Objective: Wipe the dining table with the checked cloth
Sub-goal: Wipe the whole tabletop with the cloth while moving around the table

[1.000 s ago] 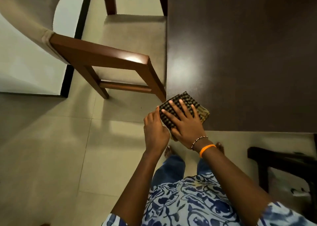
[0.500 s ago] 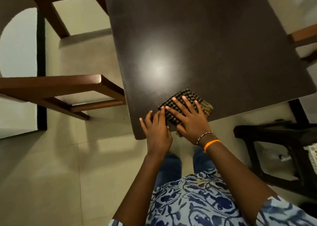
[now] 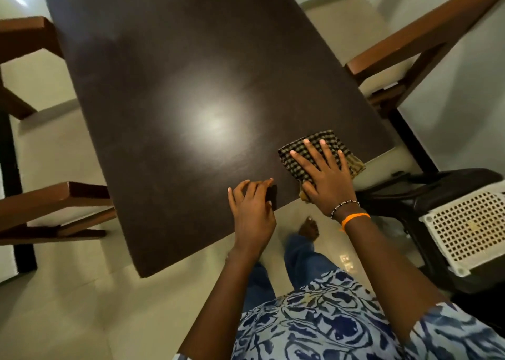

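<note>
The dark brown rectangular wooden dining table point(image 3: 175, 92) carries a folded black-and-tan checked cloth point(image 3: 325, 146) near its right-hand near corner, close to the edge. The right hand point(image 3: 325, 176) lies flat on the cloth, fingers spread — pressing it down, not closed around it. The left hand point(image 3: 252, 209) rests at the near table edge just beside it, fingers loosely curled, holding nothing. Brown wooden chairs point(image 3: 404, 48) stand at either side.

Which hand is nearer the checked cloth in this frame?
Right. The right hand lies flat on top of the checked cloth, pressing it down. The left hand rests at the table edge, apart from it.
</note>
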Action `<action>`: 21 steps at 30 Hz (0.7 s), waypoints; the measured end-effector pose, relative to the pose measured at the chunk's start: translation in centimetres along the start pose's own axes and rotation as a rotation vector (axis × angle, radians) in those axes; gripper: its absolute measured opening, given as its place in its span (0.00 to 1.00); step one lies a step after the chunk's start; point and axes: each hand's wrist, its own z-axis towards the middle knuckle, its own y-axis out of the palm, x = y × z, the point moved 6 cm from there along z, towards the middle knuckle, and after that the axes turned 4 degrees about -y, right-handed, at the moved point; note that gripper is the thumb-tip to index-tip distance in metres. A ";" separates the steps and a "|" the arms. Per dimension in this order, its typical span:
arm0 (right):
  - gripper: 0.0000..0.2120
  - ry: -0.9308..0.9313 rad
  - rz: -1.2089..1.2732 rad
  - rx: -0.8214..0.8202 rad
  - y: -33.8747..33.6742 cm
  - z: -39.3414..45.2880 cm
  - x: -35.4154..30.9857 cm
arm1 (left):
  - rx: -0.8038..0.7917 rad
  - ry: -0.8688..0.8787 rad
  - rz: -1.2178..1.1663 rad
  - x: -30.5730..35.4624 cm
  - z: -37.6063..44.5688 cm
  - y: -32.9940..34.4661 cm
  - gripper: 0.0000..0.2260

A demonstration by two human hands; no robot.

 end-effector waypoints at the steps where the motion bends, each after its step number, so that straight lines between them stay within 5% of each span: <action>1: 0.32 0.019 0.000 -0.002 -0.2 0.1 1.5 | -0.008 0.011 -0.002 1.2 0.5 0.6 0.22; 10: 0.31 0.106 0.000 0.011 -1.9 1.2 10.5 | -0.020 0.084 -0.029 8.9 3.5 4.2 0.21; 21: 0.30 0.156 0.090 -0.014 -3.2 1.5 12.9 | -0.128 0.187 0.032 13.5 3.8 5.5 0.20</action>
